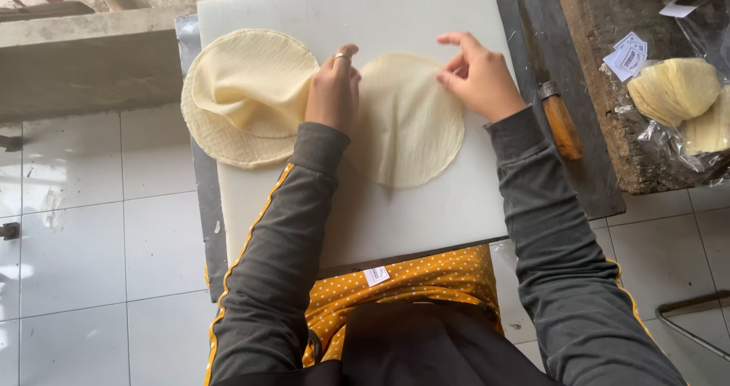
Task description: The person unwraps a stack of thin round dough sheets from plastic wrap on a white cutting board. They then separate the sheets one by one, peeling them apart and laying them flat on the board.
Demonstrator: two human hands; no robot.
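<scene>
**Wrapper sheet being laid flat on the board**

Hands work a thin round wrapper (407,120) lying flat mid-way across the white cutting board (426,13) on the bench. The left hand (333,91), fingers curled, presses its left edge; the right hand (477,74) pinches its upper right rim. Judged: it is being smoothed or peeled, calling for a light touch. Round, it has no clear long axis. A stack of wrappers (243,97) sits just left; a wooden-handled knife (553,97) lies right.
</scene>
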